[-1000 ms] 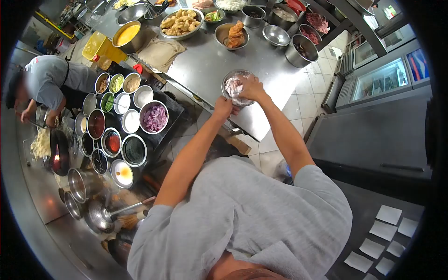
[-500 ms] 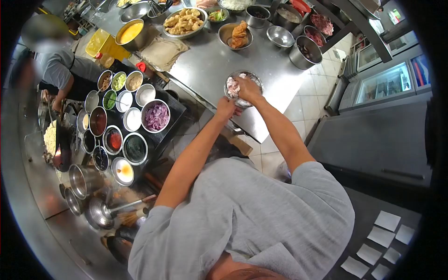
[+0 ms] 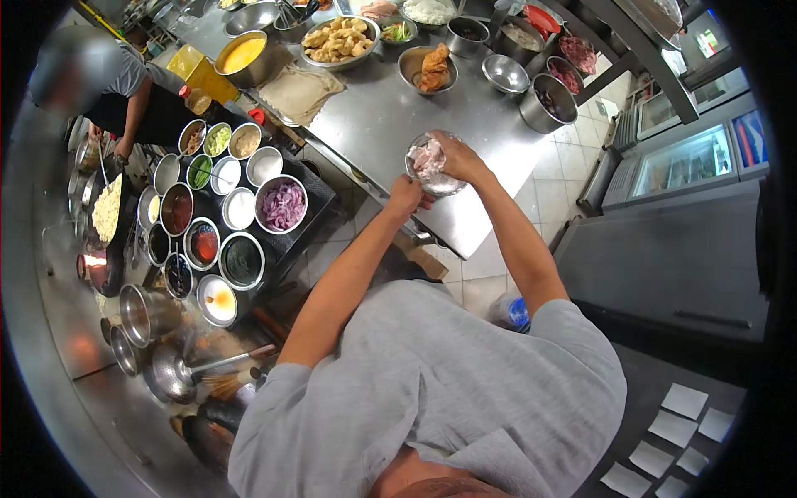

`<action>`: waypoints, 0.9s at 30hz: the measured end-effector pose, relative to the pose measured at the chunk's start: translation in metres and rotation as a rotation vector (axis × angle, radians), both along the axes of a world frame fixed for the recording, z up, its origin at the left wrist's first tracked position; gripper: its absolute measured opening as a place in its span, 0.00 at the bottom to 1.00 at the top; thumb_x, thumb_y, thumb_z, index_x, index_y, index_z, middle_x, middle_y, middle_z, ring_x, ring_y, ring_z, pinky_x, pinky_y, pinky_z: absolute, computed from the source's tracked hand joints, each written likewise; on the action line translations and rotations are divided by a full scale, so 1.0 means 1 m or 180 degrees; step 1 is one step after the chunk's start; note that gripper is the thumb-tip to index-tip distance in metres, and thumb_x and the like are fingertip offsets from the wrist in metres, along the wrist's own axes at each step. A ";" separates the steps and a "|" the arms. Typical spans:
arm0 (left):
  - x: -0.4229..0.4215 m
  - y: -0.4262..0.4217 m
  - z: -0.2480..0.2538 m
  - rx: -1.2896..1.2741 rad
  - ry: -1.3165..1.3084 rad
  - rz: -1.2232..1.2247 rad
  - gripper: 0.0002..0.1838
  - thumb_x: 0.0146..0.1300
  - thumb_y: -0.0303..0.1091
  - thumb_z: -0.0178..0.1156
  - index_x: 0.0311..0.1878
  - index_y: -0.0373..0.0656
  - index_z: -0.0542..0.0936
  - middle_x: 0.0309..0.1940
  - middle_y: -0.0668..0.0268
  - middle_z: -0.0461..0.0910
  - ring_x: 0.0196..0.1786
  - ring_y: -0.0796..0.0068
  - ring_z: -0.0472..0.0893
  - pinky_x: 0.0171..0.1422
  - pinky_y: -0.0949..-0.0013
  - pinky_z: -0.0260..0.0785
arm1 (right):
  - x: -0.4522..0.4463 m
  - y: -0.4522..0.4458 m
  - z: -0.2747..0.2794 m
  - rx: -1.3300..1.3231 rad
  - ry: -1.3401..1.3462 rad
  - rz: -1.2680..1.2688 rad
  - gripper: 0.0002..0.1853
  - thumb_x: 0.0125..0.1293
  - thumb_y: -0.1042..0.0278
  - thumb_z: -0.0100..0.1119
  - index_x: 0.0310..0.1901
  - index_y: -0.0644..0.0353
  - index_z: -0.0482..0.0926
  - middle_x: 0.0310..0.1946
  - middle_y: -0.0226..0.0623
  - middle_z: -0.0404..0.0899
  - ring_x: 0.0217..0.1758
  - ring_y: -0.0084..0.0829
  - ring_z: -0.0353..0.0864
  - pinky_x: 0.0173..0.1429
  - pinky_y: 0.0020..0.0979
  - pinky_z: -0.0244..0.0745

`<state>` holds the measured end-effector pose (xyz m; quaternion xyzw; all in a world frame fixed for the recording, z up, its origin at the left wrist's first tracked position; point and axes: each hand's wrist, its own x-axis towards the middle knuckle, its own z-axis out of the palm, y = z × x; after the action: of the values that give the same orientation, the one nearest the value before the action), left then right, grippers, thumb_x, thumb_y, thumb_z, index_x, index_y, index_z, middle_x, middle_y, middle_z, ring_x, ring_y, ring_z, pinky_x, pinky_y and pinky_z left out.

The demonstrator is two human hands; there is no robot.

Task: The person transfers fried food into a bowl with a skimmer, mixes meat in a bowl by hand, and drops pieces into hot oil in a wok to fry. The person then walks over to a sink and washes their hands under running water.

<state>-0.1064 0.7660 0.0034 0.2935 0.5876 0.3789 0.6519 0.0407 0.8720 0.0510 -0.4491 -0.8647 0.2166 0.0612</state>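
A metal bowl (image 3: 449,187) sits near the corner of the steel table (image 3: 490,217), with pale, floury meat (image 3: 427,160) in it. My left hand (image 3: 407,196) is closed on the bowl's near left rim. Inside the bowl, my right hand (image 3: 458,158) is curled against the meat from the right, its fingertips partly hidden.
Beyond the bowl stand a bowl with a fried piece (image 3: 433,70), an empty metal bowl (image 3: 506,73) and a deep pot (image 3: 548,104). Ingredient tubs, including red onion (image 3: 282,205), are at left. A co-worker (image 3: 124,83) stands at a wok (image 3: 106,217).
My right hand has shifted toward the bowl's right side, and more of the meat shows. The co-worker is more upright, with an arm over the wok. The whole view has shifted slightly.
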 end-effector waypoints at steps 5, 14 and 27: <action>0.002 -0.001 0.007 0.0074 0.0004 0.0049 0.12 0.67 0.34 0.42 0.43 0.35 0.69 0.27 0.54 0.84 0.20 0.69 0.82 0.16 0.71 0.61 | -0.019 -0.020 -0.015 0.0184 -0.0634 -0.0738 0.34 0.56 0.56 0.64 0.66 0.42 0.66 0.64 0.66 0.62 0.65 0.66 0.65 0.68 0.51 0.63; 0.002 0.000 0.011 -0.0004 0.0044 0.0039 0.11 0.70 0.34 0.42 0.43 0.34 0.68 0.26 0.54 0.83 0.21 0.68 0.81 0.16 0.71 0.61 | -0.030 -0.012 -0.041 -0.0102 -0.0082 -0.0824 0.29 0.57 0.64 0.61 0.62 0.47 0.72 0.62 0.65 0.64 0.58 0.61 0.73 0.62 0.48 0.71; -0.002 0.002 0.006 -0.0148 -0.0149 -0.0004 0.13 0.71 0.33 0.37 0.47 0.35 0.68 0.29 0.54 0.84 0.23 0.68 0.82 0.18 0.72 0.61 | -0.012 0.000 -0.017 0.0358 0.0099 -0.0656 0.24 0.58 0.63 0.60 0.58 0.52 0.74 0.51 0.54 0.78 0.56 0.50 0.77 0.58 0.47 0.73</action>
<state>-0.1081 0.7685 0.0089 0.2697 0.5807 0.3715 0.6723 0.0288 0.8725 0.0335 -0.5280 -0.8237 0.1673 0.1217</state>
